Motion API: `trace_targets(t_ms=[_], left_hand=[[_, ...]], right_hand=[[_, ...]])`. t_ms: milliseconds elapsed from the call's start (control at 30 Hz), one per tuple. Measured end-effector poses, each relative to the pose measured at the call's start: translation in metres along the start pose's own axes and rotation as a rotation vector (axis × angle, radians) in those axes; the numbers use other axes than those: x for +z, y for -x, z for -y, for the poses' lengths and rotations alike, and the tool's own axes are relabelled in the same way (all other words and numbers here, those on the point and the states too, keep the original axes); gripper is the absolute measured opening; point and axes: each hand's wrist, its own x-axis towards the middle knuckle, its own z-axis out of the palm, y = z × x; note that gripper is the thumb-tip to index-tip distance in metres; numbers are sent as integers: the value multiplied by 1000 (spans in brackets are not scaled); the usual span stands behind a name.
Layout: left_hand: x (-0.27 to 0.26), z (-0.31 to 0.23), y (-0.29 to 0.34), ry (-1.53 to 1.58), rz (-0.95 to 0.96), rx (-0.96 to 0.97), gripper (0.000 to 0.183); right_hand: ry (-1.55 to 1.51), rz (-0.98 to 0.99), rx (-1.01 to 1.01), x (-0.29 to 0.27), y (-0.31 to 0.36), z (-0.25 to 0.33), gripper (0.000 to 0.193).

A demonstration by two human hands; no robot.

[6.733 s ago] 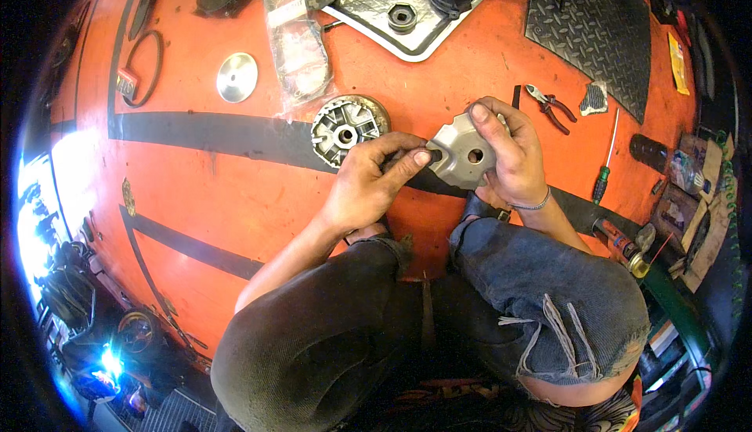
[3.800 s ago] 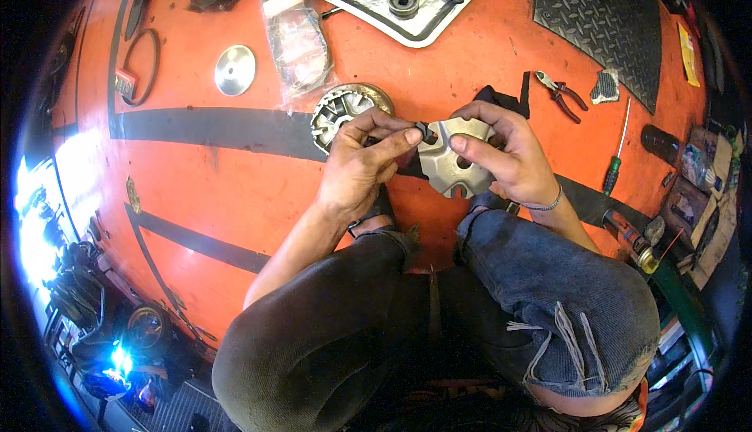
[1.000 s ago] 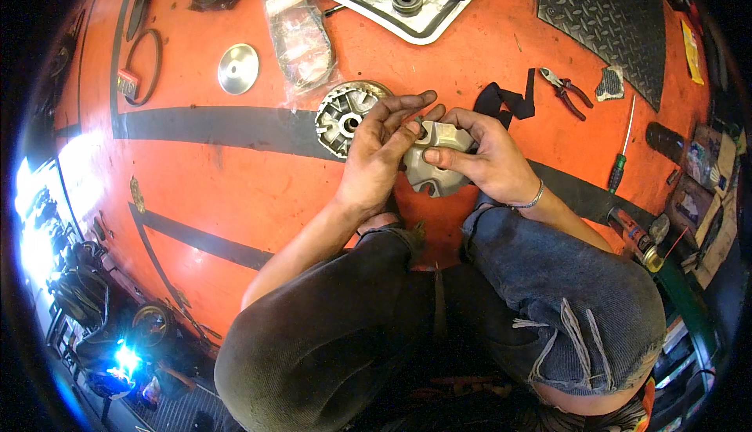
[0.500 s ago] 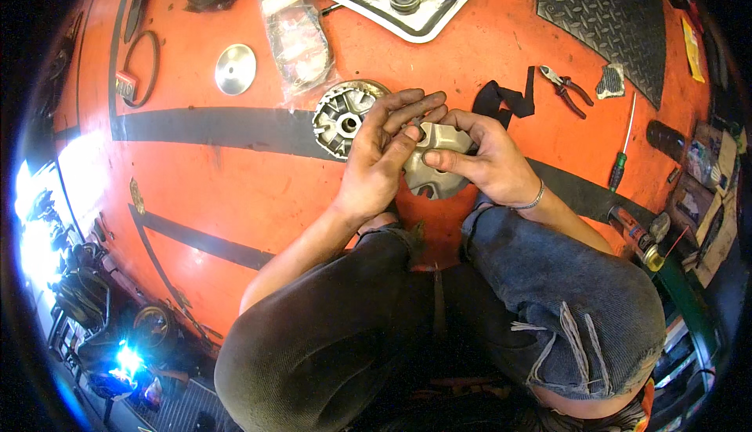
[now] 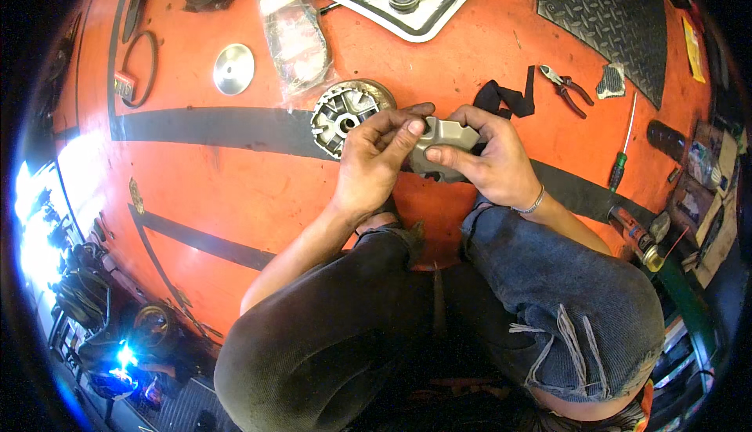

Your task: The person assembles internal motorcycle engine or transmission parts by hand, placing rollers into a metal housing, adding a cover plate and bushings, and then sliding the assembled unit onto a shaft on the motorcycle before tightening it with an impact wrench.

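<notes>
Two hands at work on a shaped piece, seen from above. Nearest, denim-clad legs (image 5: 564,291) framed the space. Just beyond them, the right hand (image 5: 497,158) had its grip closed on a metal plate (image 5: 444,130), thumb across the face and fingers curled around the far edge. The left hand (image 5: 372,154) pinched the opposite edge between thumb and fingers; whether a small piece lay under those fingertips could not be told. The plate was between the hands, above the floor (image 5: 211,197), and appeared tilted. In our judgement, the right hand served best as a steady clamp, its thumb broad on the face against twisting, while the left did well to press lightly and squarely at the edge, clear of any notch. Keeping the hands low would have limited a drop.

Beyond the left fingers lay a round metal wheel (image 5: 348,111), ribbed side in view; care was advisable against knocking it. To the right lay a black strip (image 5: 518,103) and pliers (image 5: 567,91). Farther off were a plain metal disc (image 5: 239,60), a clear plastic bag (image 5: 298,40) and a silver, white-edged panel (image 5: 364,9).
</notes>
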Motion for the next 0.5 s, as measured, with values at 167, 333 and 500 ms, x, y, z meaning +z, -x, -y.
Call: trace_targets(t_ms=[167, 333, 500], left_hand=[[-9, 3, 0, -264, 10, 75, 22], [-16, 6, 6, -292, 100, -45, 21], [-18, -3, 11, -180, 140, -127, 21]], right_hand=[[-41, -57, -22, 9, 1, -5, 33], [99, -28, -144, 7, 6, -12, 42], [45, -11, -192, 12, 0, -10, 44]])
